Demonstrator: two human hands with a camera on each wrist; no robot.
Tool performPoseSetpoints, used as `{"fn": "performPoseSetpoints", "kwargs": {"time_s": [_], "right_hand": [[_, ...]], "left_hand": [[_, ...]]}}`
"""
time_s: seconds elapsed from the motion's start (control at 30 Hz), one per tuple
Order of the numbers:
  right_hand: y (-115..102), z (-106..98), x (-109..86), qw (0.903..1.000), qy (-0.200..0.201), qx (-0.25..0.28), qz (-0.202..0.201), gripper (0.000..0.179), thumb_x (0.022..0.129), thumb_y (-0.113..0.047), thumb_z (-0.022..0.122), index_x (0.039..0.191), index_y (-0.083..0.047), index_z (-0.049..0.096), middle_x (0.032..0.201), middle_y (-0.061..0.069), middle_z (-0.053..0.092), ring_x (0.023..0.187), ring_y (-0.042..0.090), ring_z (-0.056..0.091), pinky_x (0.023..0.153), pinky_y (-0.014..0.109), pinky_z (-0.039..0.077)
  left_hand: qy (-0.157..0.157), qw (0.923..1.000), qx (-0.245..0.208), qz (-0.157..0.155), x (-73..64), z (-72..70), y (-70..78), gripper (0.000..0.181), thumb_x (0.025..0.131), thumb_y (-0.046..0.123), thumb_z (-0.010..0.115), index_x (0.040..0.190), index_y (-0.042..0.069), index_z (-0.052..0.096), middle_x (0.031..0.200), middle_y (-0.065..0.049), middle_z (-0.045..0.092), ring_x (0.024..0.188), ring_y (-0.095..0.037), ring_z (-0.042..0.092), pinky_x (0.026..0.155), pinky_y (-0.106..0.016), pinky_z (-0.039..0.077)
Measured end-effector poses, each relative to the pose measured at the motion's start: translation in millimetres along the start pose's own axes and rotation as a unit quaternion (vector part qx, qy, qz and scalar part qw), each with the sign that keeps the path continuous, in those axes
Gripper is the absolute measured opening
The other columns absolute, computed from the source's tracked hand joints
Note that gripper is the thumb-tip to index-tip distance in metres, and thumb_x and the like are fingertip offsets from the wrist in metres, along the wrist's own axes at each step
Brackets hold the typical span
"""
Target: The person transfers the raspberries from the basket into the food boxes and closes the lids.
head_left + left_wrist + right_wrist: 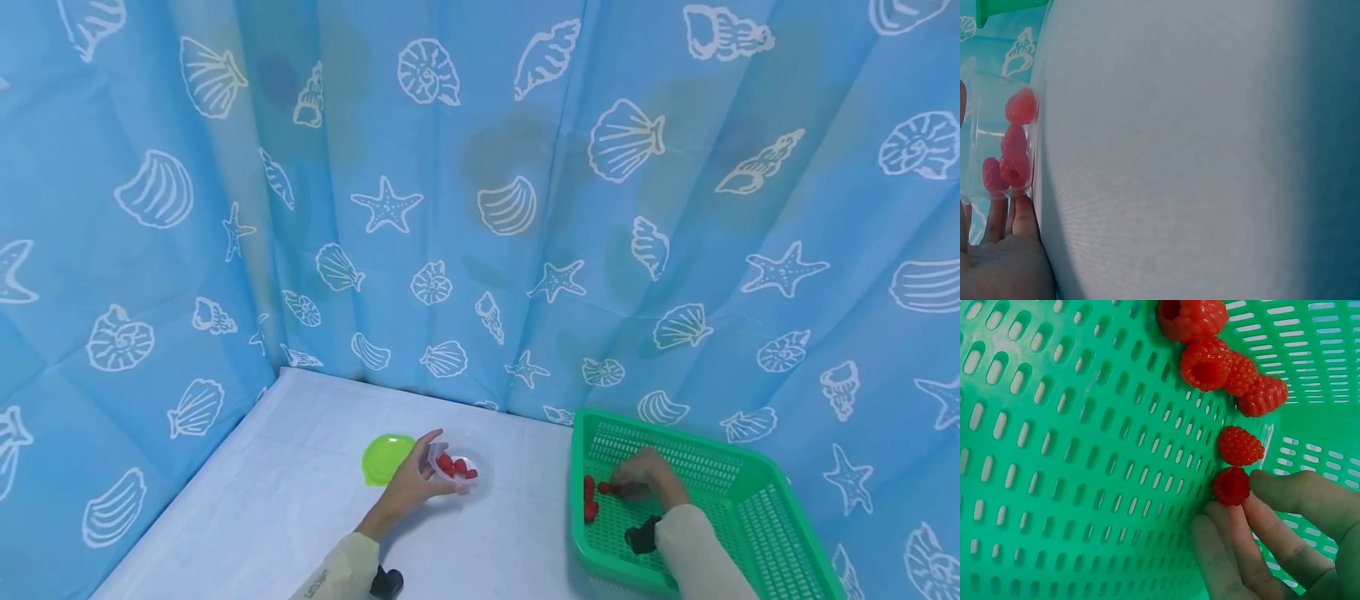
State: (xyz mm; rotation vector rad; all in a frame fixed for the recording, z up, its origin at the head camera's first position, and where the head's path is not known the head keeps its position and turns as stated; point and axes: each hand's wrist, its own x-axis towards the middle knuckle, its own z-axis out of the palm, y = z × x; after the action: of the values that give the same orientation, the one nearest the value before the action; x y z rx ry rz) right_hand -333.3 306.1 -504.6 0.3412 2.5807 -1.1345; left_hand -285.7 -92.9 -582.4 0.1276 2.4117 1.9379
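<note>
My left hand (408,490) grips a clear plastic cup (482,471) by its side, thumb and fingers spread around it, over the white table. Several red raspberries (1015,167) lie inside the cup, seen through its wall in the left wrist view. Inside a green slotted basket (720,521), my right hand (637,475) pinches one raspberry (1231,486) between thumb and fingertips. Right beside that berry sits another raspberry (1240,445). A cluster of further raspberries (1205,364) rests along the basket's wall.
A lime-green lid (384,458) lies flat on the white table (300,450), just left of my left hand. The basket's raised rim (579,500) stands between the cup and my right hand. A blue curtain (450,250) with white shell prints hangs behind the table.
</note>
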Motion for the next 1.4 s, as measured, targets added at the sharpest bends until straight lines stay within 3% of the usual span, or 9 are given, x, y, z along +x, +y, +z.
{"fn": "performPoseSetpoints", "kwargs": {"time_s": [0.5,0.63,0.77,0.87,0.93,1.0,1.1,1.27,1.4], "right_hand": [[0.6,1.0,-0.6,0.9999,0.009,-0.003,-0.003,0.012,0.075,0.002,0.072,0.079,0.009,0.065,0.074,0.018,0.066,0.064,0.026,0.068,0.062,0.038,0.059],[-0.1,-1.4,-0.4,0.9998,0.013,-0.011,-0.007,0.008,0.071,0.001,0.07,0.069,0.004,0.063,0.064,0.013,0.064,0.057,0.022,0.065,0.057,0.035,0.058],[-5.6,-8.4,1.0,0.9993,0.022,-0.007,-0.029,0.026,0.075,-0.002,0.067,0.057,-0.009,0.049,0.053,0.002,0.05,0.051,0.018,0.056,0.052,0.032,0.05],[-12.7,-15.5,-0.6,0.9973,0.033,-0.004,-0.066,0.019,0.081,-0.007,0.067,0.065,-0.002,0.059,0.062,0.001,0.057,0.059,0.018,0.06,0.057,0.033,0.052],[-17.3,-19.1,-2.4,0.9957,0.025,0.021,-0.087,0.018,0.086,-0.008,0.066,0.086,0.01,0.067,0.078,0.013,0.066,0.074,0.026,0.066,0.067,0.039,0.057],[-21.4,-21.2,-5.2,0.9934,0.022,0.028,-0.109,0.032,0.09,-0.011,0.065,0.11,0.013,0.065,0.102,0.024,0.067,0.089,0.032,0.067,0.077,0.043,0.058],[-25.6,-21.4,-5.6,0.9887,-0.003,0.097,-0.114,0.04,0.096,-0.01,0.06,0.124,0.017,0.055,0.124,0.032,0.057,0.106,0.037,0.064,0.09,0.047,0.053],[-28.9,-19.0,-5.9,0.9813,0.003,0.157,-0.112,0.039,0.094,-0.009,0.063,0.125,0.014,0.057,0.119,0.027,0.063,0.103,0.031,0.067,0.094,0.049,0.05],[-32.4,-16.6,-9.6,0.9806,0.027,0.145,-0.129,0.04,0.09,-0.014,0.07,0.123,0.008,0.062,0.113,0.021,0.067,0.101,0.029,0.067,0.094,0.049,0.05]], "left_hand": [[0.004,1.0,0.001,-0.005,-0.1,1.1,0.7,0.103,0.067,0.039,0.089,0.151,0.025,0.031,0.146,-0.009,0.047,0.14,-0.038,0.032,0.104,-0.051,0.04],[0.005,1.0,0.001,-0.006,-0.8,1.4,0.3,0.103,0.067,0.039,0.089,0.151,0.025,0.031,0.146,-0.008,0.047,0.14,-0.039,0.031,0.103,-0.05,0.041],[0.006,1.0,0.004,-0.004,-0.2,1.6,-0.9,0.104,0.066,0.041,0.089,0.151,0.026,0.031,0.146,-0.007,0.047,0.141,-0.038,0.031,0.103,-0.049,0.042],[0.006,1.0,0.006,-0.001,0.6,1.2,-1.3,0.104,0.066,0.041,0.089,0.151,0.025,0.031,0.146,-0.008,0.047,0.141,-0.038,0.031,0.103,-0.049,0.042],[0.004,1.0,0.003,0.002,1.3,0.9,-1.5,0.104,0.067,0.04,0.089,0.151,0.025,0.031,0.146,-0.008,0.046,0.141,-0.038,0.031,0.104,-0.049,0.041],[0.002,1.0,0.001,0.007,1.8,0.5,-1.4,0.102,0.068,0.038,0.089,0.151,0.024,0.031,0.146,-0.008,0.047,0.141,-0.038,0.031,0.104,-0.049,0.04],[0.0,0.9999,-0.004,0.01,2.1,0.0,-1.2,0.1,0.07,0.035,0.088,0.151,0.024,0.031,0.145,-0.008,0.047,0.141,-0.037,0.031,0.106,-0.05,0.038],[-0.001,1.0,-0.003,0.005,2.1,-0.2,-2.2,0.101,0.069,0.037,0.088,0.151,0.024,0.031,0.145,-0.008,0.048,0.14,-0.037,0.033,0.105,-0.051,0.039],[-0.001,1.0,-0.005,0.004,2.4,-0.1,-4.4,0.102,0.068,0.039,0.089,0.151,0.024,0.032,0.145,-0.008,0.048,0.14,-0.037,0.033,0.105,-0.051,0.039]]}}
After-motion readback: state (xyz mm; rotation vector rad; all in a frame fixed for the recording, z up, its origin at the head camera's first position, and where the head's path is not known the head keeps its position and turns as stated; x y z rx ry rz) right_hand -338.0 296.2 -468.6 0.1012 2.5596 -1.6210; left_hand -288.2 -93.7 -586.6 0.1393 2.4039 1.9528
